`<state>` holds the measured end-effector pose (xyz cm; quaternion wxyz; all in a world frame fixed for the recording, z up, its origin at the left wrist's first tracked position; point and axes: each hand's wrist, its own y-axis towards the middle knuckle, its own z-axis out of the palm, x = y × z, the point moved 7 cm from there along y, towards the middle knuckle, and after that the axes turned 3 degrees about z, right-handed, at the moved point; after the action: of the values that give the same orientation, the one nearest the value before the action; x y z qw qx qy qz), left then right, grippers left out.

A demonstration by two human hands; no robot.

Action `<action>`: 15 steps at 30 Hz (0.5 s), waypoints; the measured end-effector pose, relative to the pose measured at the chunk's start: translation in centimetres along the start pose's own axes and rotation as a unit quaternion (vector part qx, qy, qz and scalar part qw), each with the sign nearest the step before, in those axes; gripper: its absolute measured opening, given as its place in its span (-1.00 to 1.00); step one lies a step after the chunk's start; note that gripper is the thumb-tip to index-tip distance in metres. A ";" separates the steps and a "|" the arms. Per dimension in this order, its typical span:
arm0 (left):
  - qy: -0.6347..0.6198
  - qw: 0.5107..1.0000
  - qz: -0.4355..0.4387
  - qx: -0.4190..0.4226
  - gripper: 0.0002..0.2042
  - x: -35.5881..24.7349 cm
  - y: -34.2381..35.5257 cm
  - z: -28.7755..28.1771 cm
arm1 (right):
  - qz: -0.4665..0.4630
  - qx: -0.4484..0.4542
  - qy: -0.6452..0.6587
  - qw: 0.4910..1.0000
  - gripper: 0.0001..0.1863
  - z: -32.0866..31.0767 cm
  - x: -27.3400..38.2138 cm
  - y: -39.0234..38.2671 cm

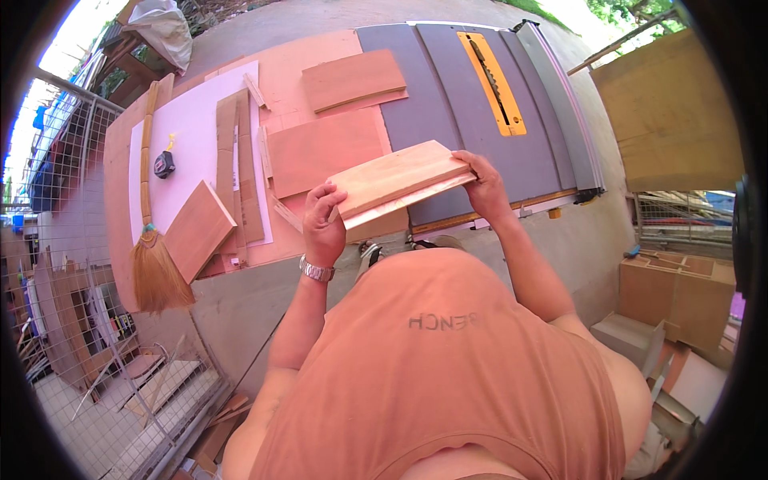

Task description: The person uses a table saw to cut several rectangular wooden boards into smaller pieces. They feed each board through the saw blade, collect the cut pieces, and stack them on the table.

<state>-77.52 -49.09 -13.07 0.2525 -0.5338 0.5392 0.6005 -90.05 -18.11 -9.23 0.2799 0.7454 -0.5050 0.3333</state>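
Note:
Between my two hands I hold a short wooden board in the air, with a second thin panel edge showing beneath it. My left hand, with a metal watch on its wrist, grips the left end, thumb on the top face. My right hand is closed around the right end. Below and beyond the board lie a flat reddish panel and another wooden piece, resting on the worktable. The table saw top extends under the board's right end.
The saw's yellow insert with its blade stands toward the far right. On the left of the table are a broom, a tape measure, a tilted board and cardboard strips. A wire mesh fence borders the left side.

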 end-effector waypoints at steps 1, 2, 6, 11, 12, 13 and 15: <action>0.016 1.000 0.021 0.013 -0.64 -0.1 -0.4 0.5 | 0.053 0.030 0.081 0.995 -0.46 0.0 -1.2 -0.5; 0.064 0.998 0.010 0.019 -0.63 -0.1 -0.9 0.9 | 0.124 0.063 0.159 0.977 -0.46 0.1 -2.5 -1.4; 0.200 0.980 0.002 0.011 -0.65 -1.5 -3.0 2.0 | 0.216 0.133 0.606 0.754 -0.46 1.2 -3.4 -4.4; 0.239 0.967 -0.075 0.044 -0.61 -2.1 -4.5 3.3 | 0.357 0.052 0.510 0.781 -0.62 3.1 -6.7 -4.6; 0.236 0.967 -0.078 0.050 -0.58 -2.3 -4.5 3.6 | 0.356 0.064 0.483 0.798 -0.66 3.4 -7.0 -4.5; 0.231 0.968 -0.081 0.053 -0.56 -2.4 -4.5 3.8 | 0.376 0.068 0.447 0.809 -0.71 3.5 -7.7 -4.6; 0.230 0.968 -0.066 0.071 -0.53 -3.0 -4.6 4.9 | 0.358 0.045 0.477 0.801 -0.79 2.3 -8.6 -4.7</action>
<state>-74.39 -42.45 -12.83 0.1980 -0.6730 0.5876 0.4033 -87.45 -13.43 -17.77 0.3129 0.2702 -0.5229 0.7455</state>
